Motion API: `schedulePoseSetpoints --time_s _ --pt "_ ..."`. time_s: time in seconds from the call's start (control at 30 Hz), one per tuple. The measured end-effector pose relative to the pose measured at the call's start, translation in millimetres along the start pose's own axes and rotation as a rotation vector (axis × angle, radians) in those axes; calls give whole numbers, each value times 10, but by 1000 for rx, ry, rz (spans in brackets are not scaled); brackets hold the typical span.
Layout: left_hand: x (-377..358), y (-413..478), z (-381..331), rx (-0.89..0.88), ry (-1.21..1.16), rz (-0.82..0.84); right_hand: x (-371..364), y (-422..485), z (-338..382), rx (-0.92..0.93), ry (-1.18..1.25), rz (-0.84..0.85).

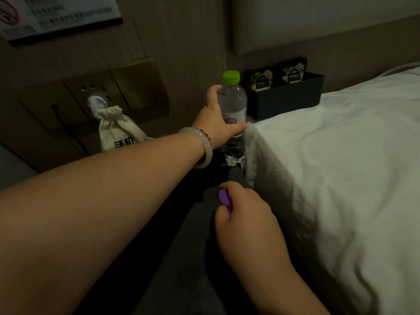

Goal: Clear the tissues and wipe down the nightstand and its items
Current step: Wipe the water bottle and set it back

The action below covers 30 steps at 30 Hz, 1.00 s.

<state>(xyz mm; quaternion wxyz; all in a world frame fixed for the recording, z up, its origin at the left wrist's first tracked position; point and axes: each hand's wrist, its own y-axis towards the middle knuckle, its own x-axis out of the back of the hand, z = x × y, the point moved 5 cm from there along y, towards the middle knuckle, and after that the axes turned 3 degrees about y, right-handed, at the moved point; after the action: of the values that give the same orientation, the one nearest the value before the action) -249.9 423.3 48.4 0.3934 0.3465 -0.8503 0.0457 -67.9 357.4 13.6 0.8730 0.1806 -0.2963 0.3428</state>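
Note:
My left hand (214,119) grips a clear water bottle (235,105) with a green cap around its middle; the bottle stands upright at the right edge of the dark nightstand top (195,223), close against the bed. My right hand (241,212) is nearer to me, low over the nightstand, with its fingers curled round a small purple cloth (225,198), most of which is hidden inside the hand. No tissues are visible.
A dark box (286,101) with tea sachets stands behind the bottle. A cream drawstring pouch (119,130) hangs from a plug in the wall socket panel (97,98) at left, with a black cable. The white-sheeted bed (341,167) borders the right side.

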Motion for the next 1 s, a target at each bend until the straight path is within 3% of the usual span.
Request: schedulePoseSetpoints --time_s 0.73,0.9,1.0 --pt "61 53 -54 -26 -24 -41 100 53 -4 -38 18 -5" --pt "51 30 -48 14 -7 5 167 72 16 -12 12 -58" --pt "93 -94 -49 38 -16 -79 286 80 53 47 18 -162"
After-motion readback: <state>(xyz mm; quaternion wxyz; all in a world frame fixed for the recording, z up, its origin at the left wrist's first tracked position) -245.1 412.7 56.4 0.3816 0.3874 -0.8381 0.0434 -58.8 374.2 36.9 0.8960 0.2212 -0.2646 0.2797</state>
